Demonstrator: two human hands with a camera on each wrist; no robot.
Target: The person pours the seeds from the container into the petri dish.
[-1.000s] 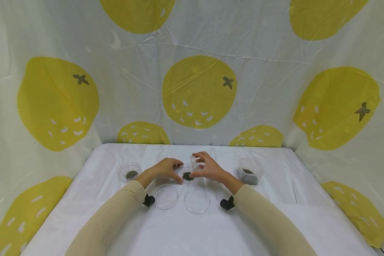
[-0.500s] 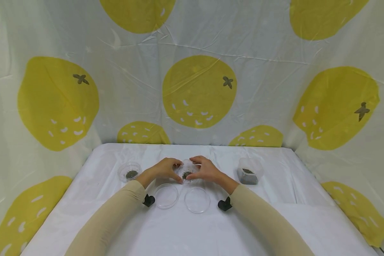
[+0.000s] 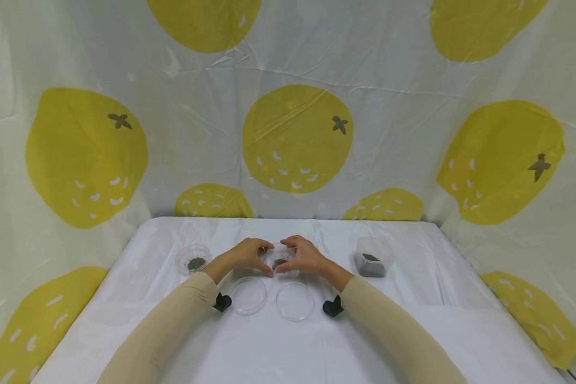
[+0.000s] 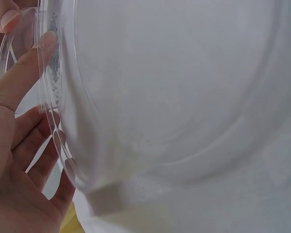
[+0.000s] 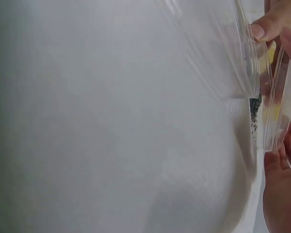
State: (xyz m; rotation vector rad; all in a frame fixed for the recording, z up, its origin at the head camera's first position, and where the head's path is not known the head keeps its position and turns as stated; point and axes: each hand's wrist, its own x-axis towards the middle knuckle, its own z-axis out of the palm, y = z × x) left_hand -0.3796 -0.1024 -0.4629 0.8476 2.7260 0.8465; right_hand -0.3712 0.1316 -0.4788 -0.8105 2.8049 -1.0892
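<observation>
In the head view my left hand [image 3: 246, 254] grips the left side of a clear petri dish [image 3: 269, 259] at the middle of the table. Dark grains [image 3: 279, 262] lie in its bottom. My right hand [image 3: 305, 256] holds another clear, round, shallow dish [image 5: 281, 102] by its edge, close over the first one. In the right wrist view this second dish stands tilted, thumb above and fingers below, with no grains visible in it. The left wrist view has the left thumb [image 4: 26, 73] along the petri dish's rim, fingers curled beneath.
Two clear round lids [image 3: 233, 296] lie side by side in front of the hands. Another petri dish [image 3: 180, 261] with dark grains stands at the left. At the right is a clear square tub [image 3: 388, 248] holding dark grains. A lemon-print curtain [image 3: 288, 64] hangs behind.
The right hand has moved left and tipped its clear dish from nearly upright down over the petri dish. The left hand has kept its place.
</observation>
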